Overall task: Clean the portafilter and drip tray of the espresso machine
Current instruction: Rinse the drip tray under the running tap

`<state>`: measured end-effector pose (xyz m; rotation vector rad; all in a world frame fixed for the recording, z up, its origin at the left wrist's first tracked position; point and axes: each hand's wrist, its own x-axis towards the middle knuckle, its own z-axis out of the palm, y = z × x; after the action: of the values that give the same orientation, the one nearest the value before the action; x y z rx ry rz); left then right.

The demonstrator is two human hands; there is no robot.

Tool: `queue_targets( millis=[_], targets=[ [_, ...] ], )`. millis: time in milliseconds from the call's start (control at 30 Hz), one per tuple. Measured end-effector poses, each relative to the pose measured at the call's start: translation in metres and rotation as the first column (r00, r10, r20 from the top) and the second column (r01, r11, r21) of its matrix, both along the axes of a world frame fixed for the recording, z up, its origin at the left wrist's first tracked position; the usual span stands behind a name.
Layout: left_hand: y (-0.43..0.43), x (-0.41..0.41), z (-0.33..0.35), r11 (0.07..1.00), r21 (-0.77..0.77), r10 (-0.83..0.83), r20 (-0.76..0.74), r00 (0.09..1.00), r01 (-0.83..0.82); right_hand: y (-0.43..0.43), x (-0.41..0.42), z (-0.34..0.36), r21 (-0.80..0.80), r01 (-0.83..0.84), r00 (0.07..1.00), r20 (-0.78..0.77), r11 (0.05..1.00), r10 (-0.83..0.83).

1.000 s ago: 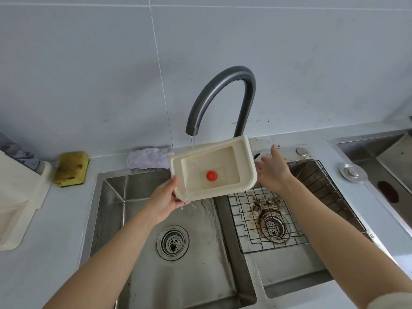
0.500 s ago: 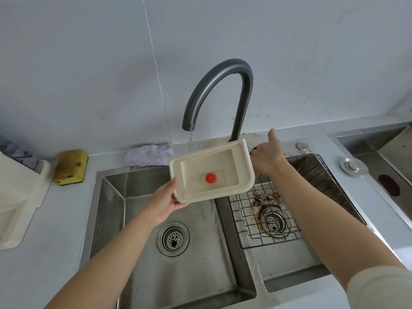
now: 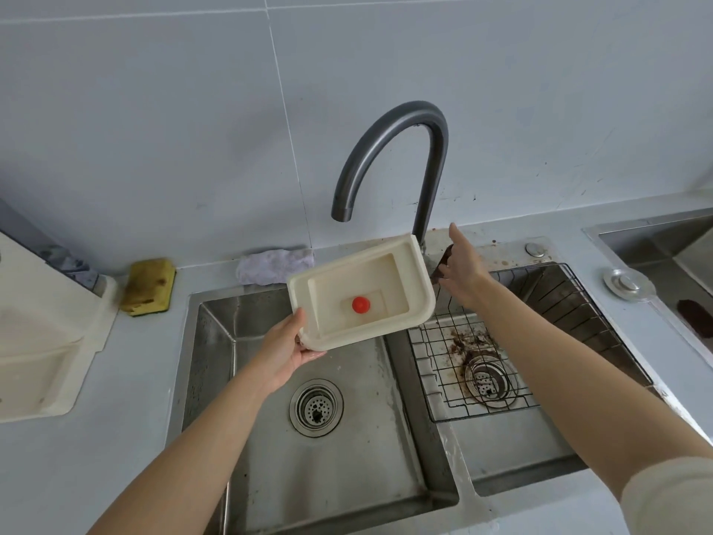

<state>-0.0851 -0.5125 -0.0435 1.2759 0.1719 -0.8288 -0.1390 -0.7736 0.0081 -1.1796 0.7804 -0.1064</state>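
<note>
Change: the stream that was falling from the faucet (image 3: 389,129) into the tray half a second ago is gone; the spout now shows no water.
Drip tray: we hold the drip tray (image 3: 424,291) in the air, open side up and slightly tilted, over the left basin (image 3: 347,457) and just below the spout. The red float (image 3: 360,305) sits in its recessed well.
Left hand: the left hand (image 3: 287,351) is clamped on the tray's near left corner, thumb on the rim and fingers underneath.
Right hand: the right hand (image 3: 465,268) is at the dark lever (image 3: 443,264) behind the tray, thumb pointing up (we cannot tell whether its fingers wrap the lever or only press it).
Meaning: we judge the rinse fill finished; tipping the water out into the basin looks like the next step.
Portafilter: not in view, so that half of the task cannot be judged.
Surroundings: coffee grounds (image 3: 468,341) lie on the wire rack (image 3: 482,364) in the right basin; a sponge (image 3: 148,285) and cloth (image 3: 274,266) rest on the worktop.
</note>
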Motion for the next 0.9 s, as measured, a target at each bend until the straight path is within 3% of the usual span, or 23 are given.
queue_targets(
  millis=[67, 300, 433, 600, 767, 900],
  targets=[
    [0.008, 0.0, 0.001, 1.0, -0.001, 0.015, 0.007, 1.0, -0.015, 0.011, -0.009, -0.006, -0.184, -0.084, 0.996, 0.008, 0.979, 0.087],
    [0.035, -0.005, 0.004, 1.0, -0.001, 0.03, 0.062, 0.998, -0.03, 0.048, -0.039, -0.005, -0.303, -0.437, 0.887, 0.01, 0.847, 0.461],
    [0.049, -0.008, 0.012, 1.0, -0.007, 0.03, 0.087, 0.996, -0.03, 0.057, -0.042, -0.001, -0.341, -0.472, 0.861, 0.022, 0.813, 0.509],
    [0.067, -0.011, 0.025, 1.0, 0.005, -0.018, 0.177, 0.984, 0.018, 0.061, -0.041, 0.002, -0.273, -0.463, 0.857, 0.104, 0.843, 0.504],
    [0.086, -0.009, 0.038, 0.971, 0.192, -0.202, 0.338, 0.919, 0.143, 0.061, -0.039, 0.013, -0.311, -0.49, 0.834, 0.103, 0.814, 0.542],
    [0.094, -0.009, 0.046, 0.933, 0.333, -0.285, 0.439, 0.852, 0.14, 0.064, -0.041, 0.021, -0.365, -0.509, 0.809, 0.105, 0.779, 0.578]
  ],
)
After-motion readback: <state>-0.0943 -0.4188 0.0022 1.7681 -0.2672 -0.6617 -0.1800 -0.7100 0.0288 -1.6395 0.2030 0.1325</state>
